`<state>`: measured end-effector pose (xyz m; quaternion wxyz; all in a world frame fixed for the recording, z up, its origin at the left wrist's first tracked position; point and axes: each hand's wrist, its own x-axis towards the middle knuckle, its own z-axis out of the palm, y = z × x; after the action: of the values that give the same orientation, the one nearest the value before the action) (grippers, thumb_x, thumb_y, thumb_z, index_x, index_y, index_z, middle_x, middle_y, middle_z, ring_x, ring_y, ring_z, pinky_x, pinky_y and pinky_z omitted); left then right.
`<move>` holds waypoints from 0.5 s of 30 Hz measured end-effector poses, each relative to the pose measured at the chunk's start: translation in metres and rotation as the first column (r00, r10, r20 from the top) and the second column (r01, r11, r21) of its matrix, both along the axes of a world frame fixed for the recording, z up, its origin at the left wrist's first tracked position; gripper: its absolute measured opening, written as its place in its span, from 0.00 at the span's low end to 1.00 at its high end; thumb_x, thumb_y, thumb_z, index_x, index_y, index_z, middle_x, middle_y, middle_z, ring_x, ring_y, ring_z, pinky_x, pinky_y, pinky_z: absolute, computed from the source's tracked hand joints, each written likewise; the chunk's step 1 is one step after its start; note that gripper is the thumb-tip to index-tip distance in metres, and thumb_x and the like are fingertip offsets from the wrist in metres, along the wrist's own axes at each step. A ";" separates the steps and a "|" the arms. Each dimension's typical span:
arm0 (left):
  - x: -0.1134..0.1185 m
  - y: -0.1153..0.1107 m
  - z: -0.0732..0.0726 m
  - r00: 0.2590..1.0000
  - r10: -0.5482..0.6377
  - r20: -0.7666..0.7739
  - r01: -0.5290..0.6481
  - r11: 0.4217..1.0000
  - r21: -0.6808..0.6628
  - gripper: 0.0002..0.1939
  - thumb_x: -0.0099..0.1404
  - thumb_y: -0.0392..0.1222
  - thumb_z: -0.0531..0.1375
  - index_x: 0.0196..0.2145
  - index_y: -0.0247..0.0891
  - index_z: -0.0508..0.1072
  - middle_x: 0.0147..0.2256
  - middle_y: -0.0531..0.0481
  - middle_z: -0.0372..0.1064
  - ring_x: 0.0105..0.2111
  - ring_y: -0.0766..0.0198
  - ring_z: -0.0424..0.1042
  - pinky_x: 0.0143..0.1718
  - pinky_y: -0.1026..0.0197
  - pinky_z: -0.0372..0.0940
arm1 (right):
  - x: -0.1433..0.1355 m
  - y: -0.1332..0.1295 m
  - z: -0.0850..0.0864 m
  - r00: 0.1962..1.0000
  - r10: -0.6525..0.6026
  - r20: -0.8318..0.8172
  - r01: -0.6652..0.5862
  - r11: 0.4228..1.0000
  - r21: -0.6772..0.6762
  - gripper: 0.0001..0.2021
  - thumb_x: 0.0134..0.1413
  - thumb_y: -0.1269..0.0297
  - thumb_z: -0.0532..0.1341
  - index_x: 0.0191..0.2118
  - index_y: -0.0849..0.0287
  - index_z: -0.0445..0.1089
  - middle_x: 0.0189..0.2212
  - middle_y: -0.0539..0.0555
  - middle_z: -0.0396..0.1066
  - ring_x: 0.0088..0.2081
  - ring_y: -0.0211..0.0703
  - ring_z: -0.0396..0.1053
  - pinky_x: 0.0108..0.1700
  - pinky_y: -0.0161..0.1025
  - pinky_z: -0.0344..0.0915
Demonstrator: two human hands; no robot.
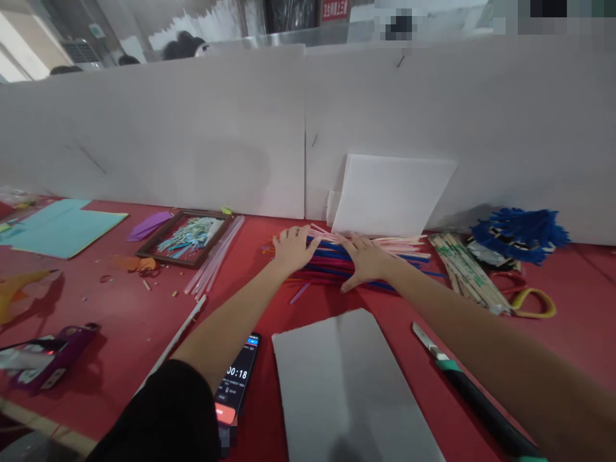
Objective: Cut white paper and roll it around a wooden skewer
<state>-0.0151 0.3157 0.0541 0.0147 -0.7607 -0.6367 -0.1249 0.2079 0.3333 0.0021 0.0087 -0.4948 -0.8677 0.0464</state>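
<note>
- I have the left hand spread over the left part of a loose bundle of long, thin pink, blue, red and orange strips; its grip is released, fingers apart.
- My right hand lies over the middle of the same bundle, its grip also released, thumb apart from the fingers.
- The bundle lies crosswise near the far edge of the red desk, in front of the upright white panels.
- Behind it, a blank white sheet leans on the panels.
- To its right I see wrapped pale wooden sticks, scissors with red and yellow handles and a fringed blue object.
- To its left are clear pinkish sticks and a brown frame holding pale scraps.
- Nearer me, a grey board lies between a black phone reading 00:18 and a black-and-green utility knife.
</note>
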 end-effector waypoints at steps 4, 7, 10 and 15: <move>-0.041 -0.049 0.012 0.995 0.031 -0.090 -0.028 0.999 0.033 0.24 0.69 0.50 0.60 0.59 0.41 0.65 0.61 0.41 0.59 0.57 0.48 0.64 0.56 0.38 0.63 | 0.013 0.007 0.007 0.998 -0.044 0.039 0.044 0.999 0.012 0.31 0.60 0.49 0.62 0.64 0.56 0.59 0.62 0.62 0.60 0.58 0.59 0.63 0.57 0.62 0.62; -0.093 -0.082 0.019 0.977 0.103 -0.186 -0.106 0.994 -0.004 0.25 0.68 0.50 0.61 0.59 0.41 0.65 0.63 0.41 0.58 0.59 0.47 0.62 0.57 0.37 0.60 | 0.024 0.008 0.011 0.998 -0.044 0.048 0.043 0.999 0.023 0.20 0.64 0.56 0.61 0.58 0.58 0.65 0.57 0.59 0.66 0.53 0.51 0.68 0.53 0.56 0.67; -0.143 -0.088 0.023 0.929 0.236 -0.283 -0.251 0.968 -0.016 0.22 0.68 0.49 0.61 0.57 0.40 0.67 0.58 0.42 0.63 0.55 0.49 0.66 0.54 0.40 0.65 | 0.033 0.004 0.011 0.999 -0.029 0.042 0.029 1.000 0.002 0.19 0.63 0.57 0.61 0.57 0.58 0.66 0.55 0.59 0.67 0.51 0.50 0.69 0.50 0.54 0.69; -0.177 -0.057 0.019 0.840 0.379 -0.387 -0.422 0.906 -0.028 0.20 0.69 0.48 0.61 0.54 0.38 0.68 0.54 0.43 0.67 0.49 0.53 0.71 0.48 0.45 0.69 | 0.043 -0.002 0.009 0.999 -0.033 -0.001 0.032 0.997 -0.065 0.18 0.64 0.57 0.61 0.55 0.59 0.67 0.52 0.58 0.69 0.47 0.47 0.71 0.47 0.50 0.71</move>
<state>-0.1922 0.2587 0.0726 0.1184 -0.6200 -0.7730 0.0638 0.2505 0.3309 0.0107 -0.0055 -0.5089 -0.8576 0.0750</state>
